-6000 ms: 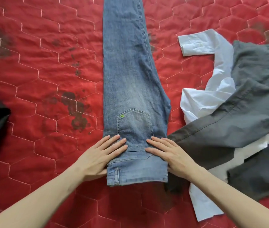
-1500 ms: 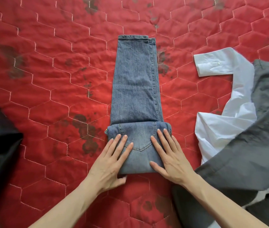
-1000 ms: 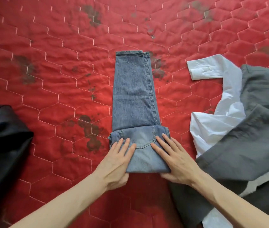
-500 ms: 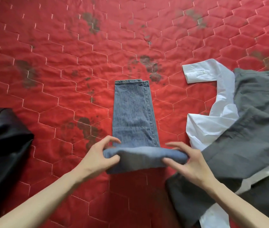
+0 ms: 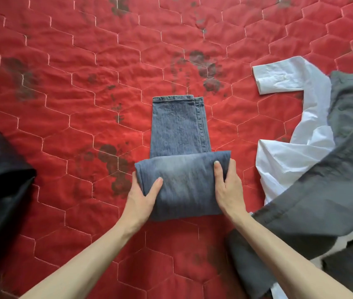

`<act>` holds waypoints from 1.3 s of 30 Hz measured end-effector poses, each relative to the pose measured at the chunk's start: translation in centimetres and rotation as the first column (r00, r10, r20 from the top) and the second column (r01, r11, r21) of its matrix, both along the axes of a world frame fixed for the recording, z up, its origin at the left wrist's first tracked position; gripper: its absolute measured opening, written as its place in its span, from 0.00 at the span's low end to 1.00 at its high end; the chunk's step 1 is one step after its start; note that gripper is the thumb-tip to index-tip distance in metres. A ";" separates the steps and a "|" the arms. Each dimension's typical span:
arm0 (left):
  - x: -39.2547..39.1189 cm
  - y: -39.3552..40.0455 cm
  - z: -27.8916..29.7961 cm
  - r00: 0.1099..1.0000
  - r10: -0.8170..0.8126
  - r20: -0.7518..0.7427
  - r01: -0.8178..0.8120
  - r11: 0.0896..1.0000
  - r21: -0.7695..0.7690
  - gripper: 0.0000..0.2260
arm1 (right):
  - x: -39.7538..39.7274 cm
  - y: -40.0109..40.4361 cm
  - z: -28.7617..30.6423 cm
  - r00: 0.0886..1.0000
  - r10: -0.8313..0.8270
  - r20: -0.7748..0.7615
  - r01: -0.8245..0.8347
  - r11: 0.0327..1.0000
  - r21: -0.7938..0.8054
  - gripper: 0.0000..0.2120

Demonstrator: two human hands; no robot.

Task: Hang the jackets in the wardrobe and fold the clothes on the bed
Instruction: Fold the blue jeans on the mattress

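Jeans (image 5: pixel 182 160) lie in the middle of the red quilted bed (image 5: pixel 74 83), most of their length already turned into a thick folded bundle at the near end, with only a short flat stretch ending in the hems reaching toward the far side. The left hand (image 5: pixel 141 197) grips the left edge of that bundle, thumb lying on top of the denim and the other fingers tucked beneath and out of sight. The right hand (image 5: pixel 228 186) grips the right edge the same way, thumb on top and fingers wrapped round the side.

As to progress, the jeans look close to finished: one or two more turns of the bundle over the remaining flat strip would probably complete them, and then the stack would need setting aside.

Much is left beyond that. To the right, a white shirt (image 5: pixel 290 152) lies crumpled and unfolded, one cuffed sleeve stretched toward the far left of the heap. Grey trousers (image 5: pixel 333 190) sprawl over it, reaching to the near right corner; whether this is one grey garment or two cannot be told from here. At the left edge sits a dark, slightly shiny garment (image 5: pixel 0 180), possibly a jacket meant for the wardrobe, though only a part of it shows. No wardrobe is in view, so nothing can be said of hanging done so far.
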State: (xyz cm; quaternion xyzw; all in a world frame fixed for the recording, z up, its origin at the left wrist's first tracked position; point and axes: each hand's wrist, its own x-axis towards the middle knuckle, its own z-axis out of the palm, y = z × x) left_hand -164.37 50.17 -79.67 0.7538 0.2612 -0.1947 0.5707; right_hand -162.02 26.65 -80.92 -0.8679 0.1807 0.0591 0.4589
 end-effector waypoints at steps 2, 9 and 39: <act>0.5 0.2 -0.8 0.999 -0.028 -0.022 0.030 0.998 0.060 0.27 | 0.2 -0.2 -0.9 1.000 0.011 0.004 -0.010 0.997 -0.076 0.15; 1.3 -0.7 -1.7 0.995 -0.091 -0.049 0.103 0.906 0.410 0.33 | 0.5 0.3 -3.1 0.997 -0.038 -0.062 0.014 0.936 -0.353 0.28; 0.1 3.5 -3.5 0.127 -0.988 0.091 0.437 0.138 0.889 0.34 | -0.7 -4.6 -2.2 0.484 0.873 -0.057 -0.761 0.389 -0.519 0.48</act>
